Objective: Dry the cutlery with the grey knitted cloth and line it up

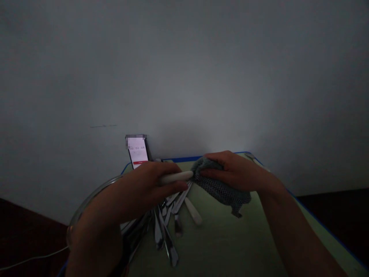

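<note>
Head view: L hand (155,179) grips white handle (176,177) above cutlery pile (167,231), prob. to steady it, w/ R hand (230,169) pinching grey cloth (220,188) round its far end, right of pile.

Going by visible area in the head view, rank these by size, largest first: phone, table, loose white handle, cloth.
1. Table
2. Cloth
3. Phone, lower end hidden
4. Loose white handle

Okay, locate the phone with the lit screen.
The lit-screen phone leans by the grey wall, left of centre, just beyond the left hand.
</note>
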`<state>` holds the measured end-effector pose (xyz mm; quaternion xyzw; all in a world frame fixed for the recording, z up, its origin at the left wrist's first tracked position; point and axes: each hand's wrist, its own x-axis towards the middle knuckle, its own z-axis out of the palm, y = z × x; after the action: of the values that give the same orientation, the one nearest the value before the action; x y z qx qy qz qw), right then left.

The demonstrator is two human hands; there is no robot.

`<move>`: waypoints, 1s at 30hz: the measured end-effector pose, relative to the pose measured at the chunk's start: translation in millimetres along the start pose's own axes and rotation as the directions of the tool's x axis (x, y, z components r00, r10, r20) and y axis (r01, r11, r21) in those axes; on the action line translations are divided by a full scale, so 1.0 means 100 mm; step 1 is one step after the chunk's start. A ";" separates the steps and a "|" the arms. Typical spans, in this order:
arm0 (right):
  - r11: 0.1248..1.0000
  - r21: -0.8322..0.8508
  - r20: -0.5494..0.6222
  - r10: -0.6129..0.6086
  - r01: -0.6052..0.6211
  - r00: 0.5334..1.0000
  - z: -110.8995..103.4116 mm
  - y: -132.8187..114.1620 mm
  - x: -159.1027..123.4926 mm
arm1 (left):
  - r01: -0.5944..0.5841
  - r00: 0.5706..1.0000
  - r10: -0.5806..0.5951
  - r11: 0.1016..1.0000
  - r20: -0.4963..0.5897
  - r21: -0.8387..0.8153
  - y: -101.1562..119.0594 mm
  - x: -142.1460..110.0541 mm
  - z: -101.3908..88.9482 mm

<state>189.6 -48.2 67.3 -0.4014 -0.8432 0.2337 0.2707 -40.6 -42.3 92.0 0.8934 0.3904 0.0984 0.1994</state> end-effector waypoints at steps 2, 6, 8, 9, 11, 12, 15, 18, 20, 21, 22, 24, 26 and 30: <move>1.000 -0.017 0.041 -0.020 0.021 0.999 -0.04 0.01 -0.03 | -0.012 1.000 0.012 1.000 0.012 -0.015 -0.01 0.01 0.01; 0.997 -0.066 0.063 -0.034 0.038 0.997 -0.06 0.01 -0.06 | -0.003 1.000 0.003 1.000 0.012 -0.005 0.00 0.01 0.02; 0.996 -0.084 0.044 -0.014 0.017 0.999 -0.04 -0.01 -0.04 | 0.004 1.000 -0.004 1.000 0.013 0.008 0.01 0.01 0.02; 0.996 -0.092 0.036 -0.005 0.008 0.999 -0.03 -0.02 -0.03 | 0.004 1.000 -0.005 1.000 0.017 0.013 0.01 0.01 0.01; 0.995 -0.102 0.029 0.004 -0.001 1.000 -0.01 -0.03 -0.02 | -0.005 1.000 0.005 1.000 0.021 0.015 0.02 0.02 0.01; 0.995 -0.104 0.026 0.003 0.000 1.000 -0.01 -0.04 -0.01 | -0.011 1.000 0.011 1.000 0.020 0.011 0.03 0.02 0.01; 0.994 -0.105 0.018 -0.007 0.008 1.000 0.00 -0.04 0.00 | -0.016 1.000 0.016 1.000 0.016 -0.005 0.04 0.01 0.01; 0.995 -0.096 0.020 -0.010 0.012 1.000 0.00 -0.04 -0.01 | 0.001 1.000 -0.001 1.000 0.021 -0.004 0.05 0.01 0.02; 0.996 -0.091 0.027 -0.005 0.007 1.000 0.00 -0.04 -0.01 | 0.007 1.000 -0.007 1.000 0.025 0.000 0.05 0.02 0.02; 0.996 -0.091 0.028 -0.004 0.006 1.000 0.00 -0.04 -0.01 | 0.007 1.000 -0.007 1.000 0.025 0.000 0.05 0.02 0.02; 0.995 -0.095 0.026 -0.003 0.005 1.000 0.00 -0.04 -0.01 | 0.005 1.000 -0.005 1.000 0.027 -0.001 0.05 0.02 0.03; 0.995 -0.095 0.026 -0.005 0.008 1.000 0.00 -0.04 -0.01 | -0.001 0.999 0.001 1.000 0.036 -0.003 0.04 0.03 0.03; 0.996 -0.084 0.036 -0.006 0.009 0.999 0.00 -0.03 -0.01 | 0.002 0.999 -0.002 1.000 0.049 0.000 0.04 0.03 0.03; 0.997 -0.071 0.058 -0.005 0.010 0.998 0.01 -0.02 0.00 | 0.022 0.997 -0.022 1.000 0.077 0.006 0.04 0.03 0.02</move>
<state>188.0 -50.0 68.2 -0.4008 -0.8600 0.2138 0.2326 -35.7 -43.1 91.7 0.8927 0.3924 0.0608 0.2131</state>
